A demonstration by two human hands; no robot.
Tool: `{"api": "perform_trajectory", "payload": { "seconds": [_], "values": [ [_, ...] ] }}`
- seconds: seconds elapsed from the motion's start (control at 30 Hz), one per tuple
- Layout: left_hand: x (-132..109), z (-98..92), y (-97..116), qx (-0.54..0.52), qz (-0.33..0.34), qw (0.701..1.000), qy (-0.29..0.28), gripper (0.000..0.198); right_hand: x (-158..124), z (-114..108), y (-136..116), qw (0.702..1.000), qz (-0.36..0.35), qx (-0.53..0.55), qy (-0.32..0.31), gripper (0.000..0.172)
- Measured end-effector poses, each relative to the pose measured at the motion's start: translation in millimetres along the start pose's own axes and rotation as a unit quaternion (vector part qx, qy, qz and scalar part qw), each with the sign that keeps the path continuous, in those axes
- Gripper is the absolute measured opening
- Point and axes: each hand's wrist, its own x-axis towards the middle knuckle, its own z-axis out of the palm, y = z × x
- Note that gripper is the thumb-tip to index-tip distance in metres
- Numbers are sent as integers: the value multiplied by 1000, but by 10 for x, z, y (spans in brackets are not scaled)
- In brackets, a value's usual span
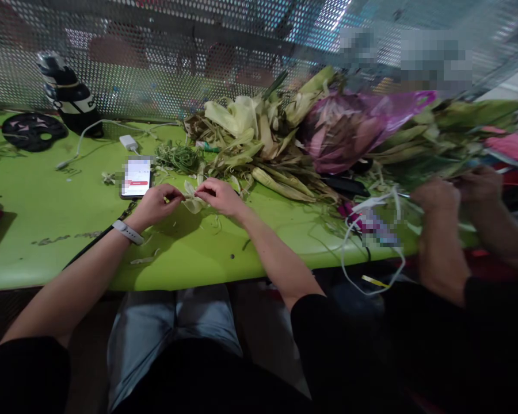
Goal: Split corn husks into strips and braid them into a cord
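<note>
Over the green table (198, 259), my left hand (156, 203) and my right hand (223, 196) face each other, each with its fingers pinched. Between them is a pale corn husk (192, 203), held at its two sides. A lit phone (137, 178) lies just behind my left hand. Beyond my hands sits a small tangle of thin green strips (176, 157). Behind my right hand, a large heap of corn husks (263, 129) spreads along the table's back.
A purple plastic bag (341, 129) rests on the heap. At right, a co-worker's hands (457, 192) work near a looped white cord (344, 261). A dark bottle (71, 100), a black openwork disc (33, 131) and a white charger (128, 142) stand or lie at back left, before a perforated metal screen (164, 75).
</note>
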Motion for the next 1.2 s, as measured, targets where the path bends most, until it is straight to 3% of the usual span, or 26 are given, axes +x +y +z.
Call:
{"api": "perform_trajectory", "payload": {
  "seconds": [0.17,0.3,0.43,0.57,0.73,0.93,1.07,1.2],
  "values": [
    [9,-63,15,-4,-51,999,15,16,10,-62,49,997,3,-71,31,18],
    [-4,-92,82,-27,-56,998,-31,16,14,-54,50,994,22,-92,49,18],
    [-22,-91,128,-14,-40,996,-76,15,11,-30,23,995,19,-73,68,19],
    [-45,-57,126,-26,-44,996,-76,13,9,-13,-12,998,-3,-28,54,20],
    [-73,53,94,-116,-74,988,-67,52,21,59,-33,999,-16,6,31,20],
    [-42,109,18,-66,-27,996,-52,26,13,73,-39,999,-9,25,27,28],
    [-11,68,-21,6,35,999,16,22,-14,24,-74,999,14,32,19,31],
    [-6,37,-7,34,55,998,3,20,-22,5,-94,1000,10,4,2,25]
  ]
}}
